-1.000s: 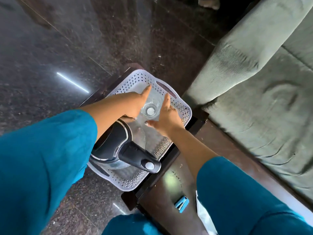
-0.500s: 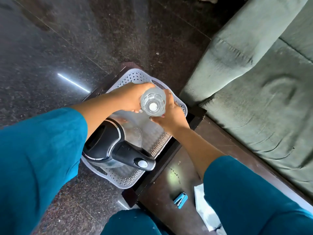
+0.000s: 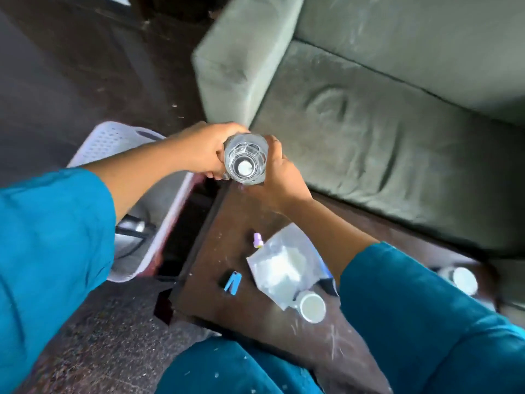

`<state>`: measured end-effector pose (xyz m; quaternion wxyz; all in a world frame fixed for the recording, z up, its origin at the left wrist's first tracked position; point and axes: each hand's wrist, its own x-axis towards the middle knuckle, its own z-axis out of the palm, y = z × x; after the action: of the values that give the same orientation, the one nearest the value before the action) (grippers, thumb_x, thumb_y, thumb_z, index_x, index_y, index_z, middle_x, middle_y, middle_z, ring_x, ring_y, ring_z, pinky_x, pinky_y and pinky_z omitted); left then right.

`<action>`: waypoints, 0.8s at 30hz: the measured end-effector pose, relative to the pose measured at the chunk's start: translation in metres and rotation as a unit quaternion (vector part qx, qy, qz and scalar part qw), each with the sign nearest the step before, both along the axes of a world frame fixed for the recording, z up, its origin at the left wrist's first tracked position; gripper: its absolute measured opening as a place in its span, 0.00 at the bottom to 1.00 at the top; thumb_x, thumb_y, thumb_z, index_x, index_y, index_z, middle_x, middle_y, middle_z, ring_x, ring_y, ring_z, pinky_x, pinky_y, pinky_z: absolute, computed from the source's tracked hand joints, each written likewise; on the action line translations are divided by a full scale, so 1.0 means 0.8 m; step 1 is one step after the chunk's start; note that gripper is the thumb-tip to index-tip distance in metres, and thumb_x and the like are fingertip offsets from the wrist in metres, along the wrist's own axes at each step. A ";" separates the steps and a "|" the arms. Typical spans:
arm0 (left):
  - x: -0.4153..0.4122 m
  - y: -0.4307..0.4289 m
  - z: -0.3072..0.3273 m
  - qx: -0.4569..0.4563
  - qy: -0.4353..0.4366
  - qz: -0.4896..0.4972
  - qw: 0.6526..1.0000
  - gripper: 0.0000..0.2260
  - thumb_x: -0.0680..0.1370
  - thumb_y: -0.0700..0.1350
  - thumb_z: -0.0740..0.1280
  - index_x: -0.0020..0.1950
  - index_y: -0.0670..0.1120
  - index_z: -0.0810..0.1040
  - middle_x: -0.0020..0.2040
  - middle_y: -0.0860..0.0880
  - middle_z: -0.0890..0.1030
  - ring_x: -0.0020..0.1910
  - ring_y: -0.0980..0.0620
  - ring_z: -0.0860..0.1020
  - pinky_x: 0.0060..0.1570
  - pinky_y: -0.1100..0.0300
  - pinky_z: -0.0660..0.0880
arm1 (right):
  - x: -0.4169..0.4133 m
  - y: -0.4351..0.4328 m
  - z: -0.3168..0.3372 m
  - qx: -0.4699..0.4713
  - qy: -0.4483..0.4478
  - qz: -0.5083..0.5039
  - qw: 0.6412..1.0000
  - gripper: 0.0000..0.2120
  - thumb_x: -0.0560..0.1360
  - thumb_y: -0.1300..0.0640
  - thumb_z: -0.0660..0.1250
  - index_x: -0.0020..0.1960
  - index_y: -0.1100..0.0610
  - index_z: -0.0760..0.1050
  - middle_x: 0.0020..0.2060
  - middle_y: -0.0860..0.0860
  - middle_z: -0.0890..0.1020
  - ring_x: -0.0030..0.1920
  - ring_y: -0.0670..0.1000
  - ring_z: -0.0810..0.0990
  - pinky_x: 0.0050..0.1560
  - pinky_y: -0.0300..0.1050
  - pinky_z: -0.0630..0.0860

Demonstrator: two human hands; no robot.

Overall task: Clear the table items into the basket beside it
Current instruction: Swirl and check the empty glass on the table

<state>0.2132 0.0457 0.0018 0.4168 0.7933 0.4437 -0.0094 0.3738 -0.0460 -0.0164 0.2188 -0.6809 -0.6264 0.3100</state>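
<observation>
A clear drinking glass [image 3: 246, 159] is held upright in the air above the far corner of the dark wooden table [image 3: 227, 223]. My left hand [image 3: 203, 150] grips it from the left and my right hand [image 3: 279, 177] grips it from the right. The white perforated basket [image 3: 113, 139] sits on the floor left of the table, mostly hidden by my left arm. A kettle [image 3: 133, 228] shows inside it below my sleeve. On the table lie a clear plastic bag [image 3: 281, 265], a blue clip [image 3: 233, 282], a small pink item [image 3: 258, 240] and a white-lidded jar [image 3: 312, 306].
A grey-green sofa [image 3: 369, 123] runs along the far side of the table, its armrest just beyond the glass. Another white-lidded jar [image 3: 464, 280] stands at the table's right end. Dark speckled floor [image 3: 56, 81] spreads left. My teal-clad knees fill the bottom.
Both hands closed around the glass in the basket, lifted it out and carried it right, over the table's corner. The view swung right, revealing more table items.
</observation>
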 end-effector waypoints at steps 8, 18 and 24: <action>0.188 -0.162 -0.027 -0.055 -0.069 -0.108 0.990 0.32 0.63 0.32 0.70 0.59 0.60 0.69 0.32 0.46 0.80 0.24 0.53 0.74 0.28 0.59 0.72 | 0.164 -0.196 0.001 -0.027 -0.049 -0.118 0.991 0.38 0.63 0.49 0.75 0.64 0.58 0.59 0.52 0.59 0.81 0.49 0.63 0.79 0.38 0.46 0.68; 0.312 -0.329 -0.052 -0.009 -0.032 -0.195 0.980 0.31 0.59 0.44 0.76 0.60 0.57 0.72 0.29 0.66 0.73 0.32 0.64 0.72 0.35 0.68 0.67 | 0.276 -0.386 -0.022 -0.099 -0.049 -0.167 0.980 0.36 0.64 0.48 0.75 0.64 0.56 0.60 0.50 0.55 0.81 0.48 0.62 0.79 0.40 0.44 0.67; 0.342 -0.381 -0.093 -0.017 0.007 -0.228 0.974 0.31 0.62 0.46 0.75 0.63 0.57 0.69 0.49 0.48 0.81 0.50 0.45 0.78 0.48 0.55 0.75 | 0.295 -0.438 -0.073 -0.132 -0.042 -0.160 0.977 0.40 0.66 0.51 0.75 0.68 0.59 0.55 0.55 0.63 0.79 0.51 0.66 0.78 0.45 0.50 0.72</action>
<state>0.4865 -0.2589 -0.0729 0.4141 0.8661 0.2543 -0.1175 0.6094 -0.3963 -0.0747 0.1473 -0.8077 -0.4717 0.3216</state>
